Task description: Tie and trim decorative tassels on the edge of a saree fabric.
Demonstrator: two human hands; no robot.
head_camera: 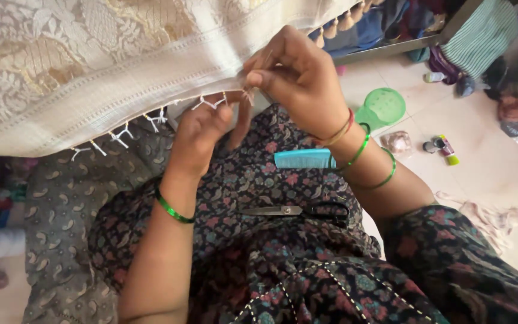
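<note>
A green plastic cup [382,107] with a perforated, mesh-like wall stands on the pale tiled floor [493,162] to the right; what it holds cannot be told. Both hands work at the lower edge of a cream woven cloth [91,66], patterned with gold brocade and a plain ribbed border, which hangs across the upper left. The right hand [298,78] pinches a thin tuft of fringe threads [248,94] between thumb and forefinger at the border. The left hand [198,129], fingers curled in, grips the same threads just below. Small white knotted tassels [121,133] line the edge to the left. On the lap, covered in dark floral fabric, lie a light blue plastic comb [304,159] and steel scissors [295,210] with black handles. Green bangles [174,211] ring both wrists.
</note>
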